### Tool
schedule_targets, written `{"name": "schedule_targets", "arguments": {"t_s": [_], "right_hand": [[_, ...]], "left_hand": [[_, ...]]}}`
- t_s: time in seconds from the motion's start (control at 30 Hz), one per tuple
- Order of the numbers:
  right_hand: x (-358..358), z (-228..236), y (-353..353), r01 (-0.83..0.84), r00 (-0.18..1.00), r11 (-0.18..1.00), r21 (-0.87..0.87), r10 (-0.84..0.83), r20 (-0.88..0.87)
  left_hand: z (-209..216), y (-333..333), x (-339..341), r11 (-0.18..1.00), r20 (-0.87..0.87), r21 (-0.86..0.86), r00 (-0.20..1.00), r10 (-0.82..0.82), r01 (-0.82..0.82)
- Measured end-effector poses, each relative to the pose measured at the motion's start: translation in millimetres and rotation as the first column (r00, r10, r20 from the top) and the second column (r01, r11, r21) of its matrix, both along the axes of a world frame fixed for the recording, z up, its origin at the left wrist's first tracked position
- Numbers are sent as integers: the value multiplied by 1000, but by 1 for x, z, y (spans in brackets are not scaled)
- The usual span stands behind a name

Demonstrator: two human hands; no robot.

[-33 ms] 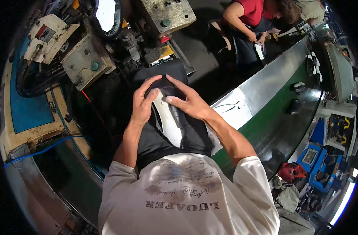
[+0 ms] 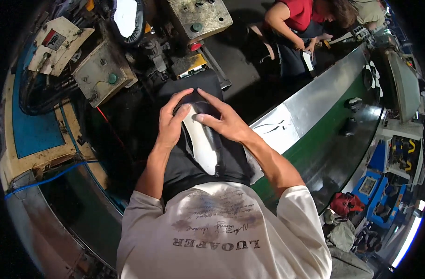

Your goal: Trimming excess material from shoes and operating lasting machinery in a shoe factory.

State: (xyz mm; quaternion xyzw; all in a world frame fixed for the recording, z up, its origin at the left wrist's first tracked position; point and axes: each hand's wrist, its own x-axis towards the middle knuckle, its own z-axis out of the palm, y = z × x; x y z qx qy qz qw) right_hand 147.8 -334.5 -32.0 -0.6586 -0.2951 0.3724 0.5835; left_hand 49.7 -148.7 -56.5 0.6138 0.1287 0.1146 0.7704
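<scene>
Head view: the left hand (image 2: 170, 122) and right hand (image 2: 225, 122) each have their grip clamped on one black-and-white shoe (image 2: 202, 142), over the dark lap (image 2: 235, 162).

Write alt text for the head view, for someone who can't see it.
A person's left hand and right hand grip the far end of a black shoe upper with a white sole-shaped piece facing up, over their lap. Control boxes stand upper left; a green surface runs along the right; a co-worker works upper right.
</scene>
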Motion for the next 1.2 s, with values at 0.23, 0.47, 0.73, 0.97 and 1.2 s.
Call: {"name": "schedule_targets", "arguments": {"t_s": [0.23, 0.47, 0.73, 0.97, 1.2], "right_hand": [[1, 2, -14, 159, 913, 987, 29, -136, -384], [-3, -15, -15, 161, 949, 987, -20, -160, -273], [-26, -25, -29, 160, 984, 975, -156, -171, -53], [-60, -17, -87, 204, 977, 934, -295, -211, 7], [-86, 42, -65, 160, 597, 820, -549, 363, 715]], "left_hand": [[-13, -11, -7, 842, 141, -496, 977, -163, 212], [-29, -43, -10, 969, -95, -240, 993, -76, 51], [-20, -52, -13, 998, -343, -24, 938, -55, 50], [-15, -55, -70, 938, -300, -159, 890, -343, 308], [4, -47, -58, 641, -239, -762, 878, -415, 96]]}}
